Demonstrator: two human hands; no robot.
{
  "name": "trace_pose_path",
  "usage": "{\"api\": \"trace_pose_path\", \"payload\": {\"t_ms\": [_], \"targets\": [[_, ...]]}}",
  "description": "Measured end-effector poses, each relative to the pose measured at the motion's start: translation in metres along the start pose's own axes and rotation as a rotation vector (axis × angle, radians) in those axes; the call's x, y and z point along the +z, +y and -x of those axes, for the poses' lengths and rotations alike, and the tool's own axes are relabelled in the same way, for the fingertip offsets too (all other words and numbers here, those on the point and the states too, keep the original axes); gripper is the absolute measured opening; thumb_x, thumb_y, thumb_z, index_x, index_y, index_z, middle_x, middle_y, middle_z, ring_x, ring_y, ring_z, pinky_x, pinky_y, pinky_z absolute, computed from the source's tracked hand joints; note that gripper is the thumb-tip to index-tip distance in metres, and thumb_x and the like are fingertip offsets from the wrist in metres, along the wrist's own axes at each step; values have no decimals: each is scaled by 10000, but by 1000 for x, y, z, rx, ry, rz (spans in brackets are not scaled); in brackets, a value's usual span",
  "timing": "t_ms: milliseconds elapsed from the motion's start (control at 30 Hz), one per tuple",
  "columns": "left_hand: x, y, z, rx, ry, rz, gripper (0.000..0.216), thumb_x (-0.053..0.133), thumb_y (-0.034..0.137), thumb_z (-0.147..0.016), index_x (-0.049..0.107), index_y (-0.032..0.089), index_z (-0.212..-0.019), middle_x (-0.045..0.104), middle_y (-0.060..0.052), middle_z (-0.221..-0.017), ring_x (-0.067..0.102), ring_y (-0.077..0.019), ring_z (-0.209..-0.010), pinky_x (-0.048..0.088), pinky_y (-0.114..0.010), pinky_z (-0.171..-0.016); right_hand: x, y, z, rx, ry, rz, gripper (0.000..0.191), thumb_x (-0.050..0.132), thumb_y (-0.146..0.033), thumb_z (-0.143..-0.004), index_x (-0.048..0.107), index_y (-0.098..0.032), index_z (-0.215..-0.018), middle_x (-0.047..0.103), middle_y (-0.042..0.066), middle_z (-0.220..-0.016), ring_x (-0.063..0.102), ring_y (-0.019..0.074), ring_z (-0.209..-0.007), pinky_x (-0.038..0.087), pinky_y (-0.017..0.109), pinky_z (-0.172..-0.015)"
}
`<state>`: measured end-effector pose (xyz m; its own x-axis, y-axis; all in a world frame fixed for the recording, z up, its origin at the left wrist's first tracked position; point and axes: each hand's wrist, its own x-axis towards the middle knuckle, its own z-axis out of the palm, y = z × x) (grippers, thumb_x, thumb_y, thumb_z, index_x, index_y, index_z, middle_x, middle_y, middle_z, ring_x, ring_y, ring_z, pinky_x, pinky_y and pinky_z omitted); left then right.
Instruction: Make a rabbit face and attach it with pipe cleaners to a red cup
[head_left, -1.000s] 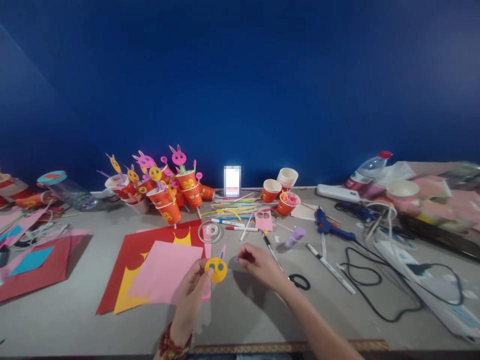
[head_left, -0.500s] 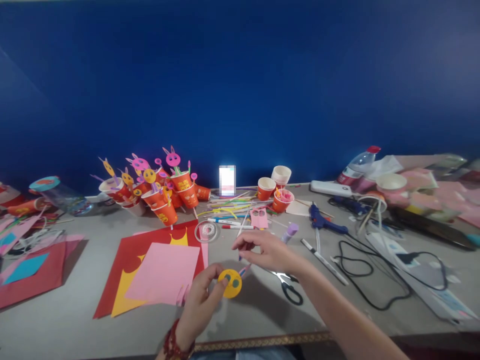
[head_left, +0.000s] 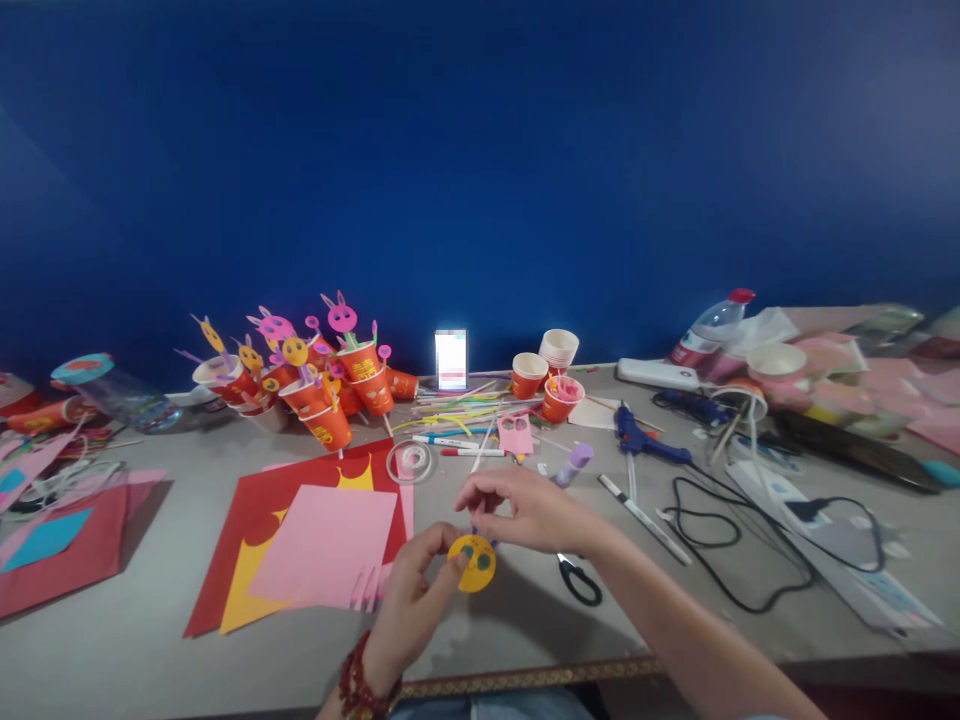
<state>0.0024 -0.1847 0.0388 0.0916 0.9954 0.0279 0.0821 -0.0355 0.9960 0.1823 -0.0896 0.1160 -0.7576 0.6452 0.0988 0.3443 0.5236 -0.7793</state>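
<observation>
Unreadable gold print on orange cups [head_left: 330, 425]; hands' yellow disc [head_left: 472, 563] unlettered.

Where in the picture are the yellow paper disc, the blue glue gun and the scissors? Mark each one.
yellow paper disc [head_left: 474, 562], head view, middle of its face.
blue glue gun [head_left: 637, 445], head view, on its body.
scissors [head_left: 579, 581], head view, on the black handle loop.

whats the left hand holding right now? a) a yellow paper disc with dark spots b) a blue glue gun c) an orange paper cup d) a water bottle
a: the left hand pinches a yellow paper disc with two dark spots, just in front of the right hand; the glue gun, the water bottle and the orange cups lie farther back on the table, untouched.
</observation>
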Motion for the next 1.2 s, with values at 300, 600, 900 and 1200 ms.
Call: {"api": "trace_pose_path", "payload": {"t_ms": [300,600,900,1200], "targets": [[0,-6,-1,-26,-6,59,279,574,418,-926,561,183,-777,576,-21,-776,504,-161,-743,411,-241,-680,0,1,-2,2,-33,-47,175,605,-120,-811,681,-190,-952,713,6,-858,643,153,-789,455,217,-652],[0,-10,-2,-24,-6,88,281,579,408,-928,553,181,-764,564,-13,-759,495,-152,-730,403,-238,-680,1,5,-1,0,-25,-106,168,582,-141,-858,678,-186,-989,726,21,-909,648,161,-823,458,237,-685],[0,-10,-2,-16,-2,80,273,579,397,-926,554,181,-762,568,-15,-761,495,-154,-725,404,-237,-669,2,10,-2,28,-74,-201,172,563,-189,-890,669,-186,-1025,711,31,-954,638,160,-812,478,250,-688],[1,-8,-3,-23,24,98,259,601,393,-914,581,180,-768,593,-22,-761,512,-157,-722,417,-237,-667,0,11,-2,53,-115,-253,311,679,-154,-789,646,-200,-1095,678,18,-944,635,180,-878,486,278,-767]]}}
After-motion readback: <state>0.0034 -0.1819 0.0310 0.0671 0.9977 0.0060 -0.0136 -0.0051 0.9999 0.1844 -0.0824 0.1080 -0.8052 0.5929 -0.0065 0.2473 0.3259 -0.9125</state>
